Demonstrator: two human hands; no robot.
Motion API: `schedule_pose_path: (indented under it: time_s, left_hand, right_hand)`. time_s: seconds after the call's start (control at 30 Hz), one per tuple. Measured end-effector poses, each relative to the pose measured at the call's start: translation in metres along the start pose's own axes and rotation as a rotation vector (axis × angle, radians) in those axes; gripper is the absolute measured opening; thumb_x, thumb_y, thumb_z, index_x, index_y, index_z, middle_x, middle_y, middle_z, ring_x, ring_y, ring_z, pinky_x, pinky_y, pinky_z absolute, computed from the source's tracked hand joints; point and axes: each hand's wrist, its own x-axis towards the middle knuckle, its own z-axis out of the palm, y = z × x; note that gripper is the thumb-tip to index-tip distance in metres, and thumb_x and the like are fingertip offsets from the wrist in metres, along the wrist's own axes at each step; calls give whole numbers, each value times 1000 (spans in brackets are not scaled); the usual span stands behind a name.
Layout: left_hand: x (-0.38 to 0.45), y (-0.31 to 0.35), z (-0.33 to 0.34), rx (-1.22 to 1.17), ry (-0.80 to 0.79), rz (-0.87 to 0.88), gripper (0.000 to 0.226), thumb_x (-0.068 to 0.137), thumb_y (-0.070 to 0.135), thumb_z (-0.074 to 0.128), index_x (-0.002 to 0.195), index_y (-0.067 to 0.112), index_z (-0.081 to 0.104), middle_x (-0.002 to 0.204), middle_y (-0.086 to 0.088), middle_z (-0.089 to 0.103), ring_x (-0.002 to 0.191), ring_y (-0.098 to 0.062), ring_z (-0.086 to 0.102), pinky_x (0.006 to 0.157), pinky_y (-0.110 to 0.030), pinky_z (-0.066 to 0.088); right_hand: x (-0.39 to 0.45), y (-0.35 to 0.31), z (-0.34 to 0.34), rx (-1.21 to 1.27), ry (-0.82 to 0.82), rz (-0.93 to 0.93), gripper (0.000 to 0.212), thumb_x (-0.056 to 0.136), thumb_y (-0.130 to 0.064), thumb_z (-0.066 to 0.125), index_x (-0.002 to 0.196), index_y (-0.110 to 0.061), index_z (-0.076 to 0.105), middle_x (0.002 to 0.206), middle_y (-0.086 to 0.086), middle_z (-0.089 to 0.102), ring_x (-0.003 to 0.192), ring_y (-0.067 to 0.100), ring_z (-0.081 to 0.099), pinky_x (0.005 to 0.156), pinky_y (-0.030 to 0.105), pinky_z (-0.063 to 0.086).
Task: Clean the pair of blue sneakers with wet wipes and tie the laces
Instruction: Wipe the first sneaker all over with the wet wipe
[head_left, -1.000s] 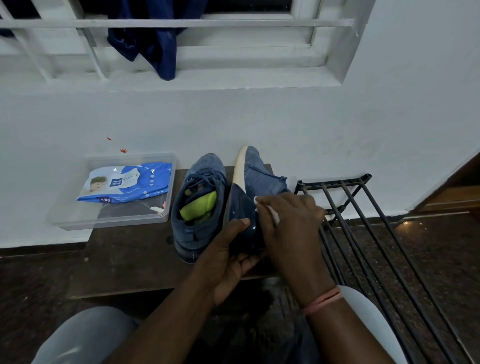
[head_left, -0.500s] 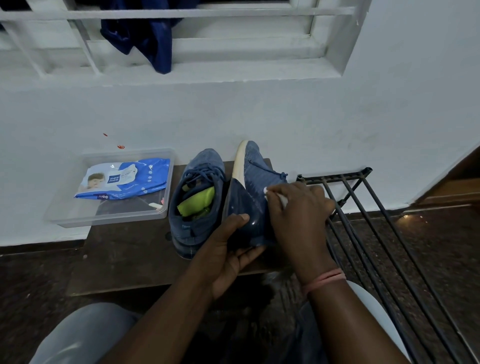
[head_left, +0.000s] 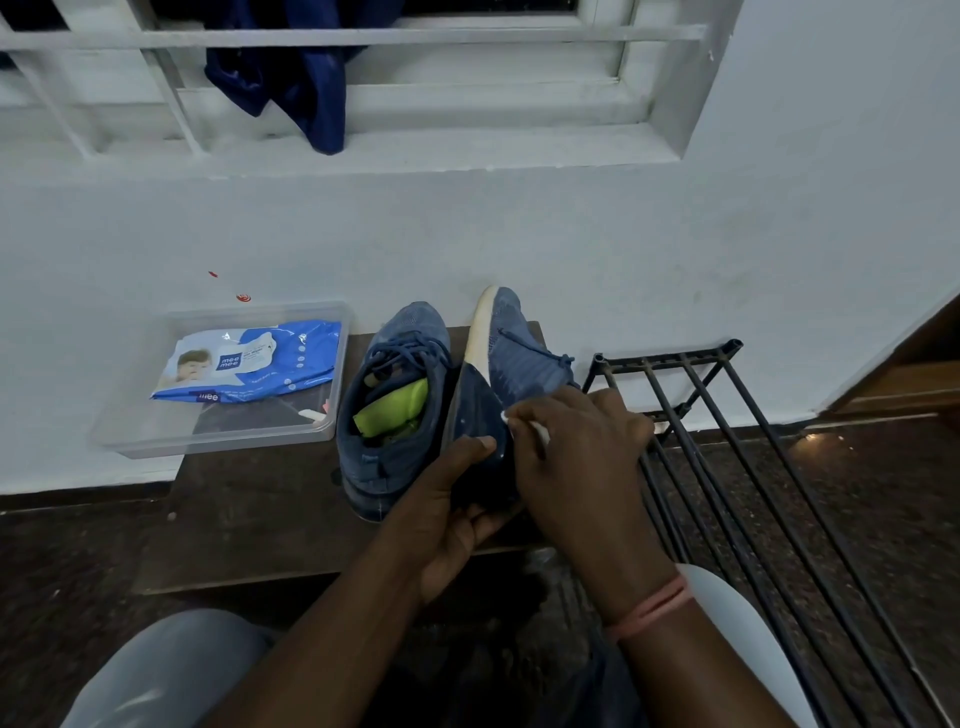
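A white plastered wall (head_left: 519, 234) with a barred window sill (head_left: 363, 140) is filling the upper half of the frame, a dark blue cloth (head_left: 296, 78) hanging over the sill at upper left. Below it, a dark wooden board (head_left: 249, 509) is lying on the floor at centre, and a black metal rod rack (head_left: 727, 441) is running toward the lower right.

On the board, an upright blue knit sneaker (head_left: 395, 415) with a yellow-green insert is standing just left of a second blue knit sneaker (head_left: 519, 358), which is tipped on its side so that its pale sole edge is facing left.

The left hand (head_left: 447, 514) is cupping the tipped sneaker's heel, thumb pressing on its dark heel panel. The right hand (head_left: 576, 457) is pinching a white wet wipe (head_left: 535, 428) against that panel; compared with a second ago, it is sitting slightly further right and higher, so wiping is evidently continuing. Cleaning is judged under way; both sets of laces appear loose.

At left, a clear plastic tray (head_left: 223, 436) is holding a blue-and-white wipes packet (head_left: 254, 364) reading "mee mee"; smaller print is illegible.
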Motion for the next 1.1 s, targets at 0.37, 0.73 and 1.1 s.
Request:
schedule_pose_path:
  time_s: [0.37, 0.73, 1.1]
  left_hand:
    - [3, -3, -3, 64, 36, -20, 36, 85, 15, 70, 119, 6, 69, 122, -18, 72, 115, -32, 69, 104, -50, 52]
    - [1, -3, -4, 101, 71, -26, 39, 79, 19, 78, 115, 7, 70, 124, -18, 71, 118, -34, 67, 106, -52, 51]
    - [-8, 1, 1, 86, 94, -11, 41, 88, 17, 71, 128, 14, 65, 121, -11, 74, 116, -30, 69, 103, -49, 53]
  right_hand:
    - [4, 3, -5, -145, -114, 18, 13, 91, -26, 62, 81, -30, 70, 88, -11, 62, 88, 10, 29, 68, 33, 8]
    - [30, -11, 4, -157, -169, 52, 14, 89, -20, 61, 90, -29, 73, 95, -9, 63, 95, 17, 38, 70, 35, 8]
    - [-13, 11, -3, 565, -22, 402, 11, 94, -23, 64, 84, -27, 68, 88, -12, 68, 86, 3, 63, 78, 33, 51]
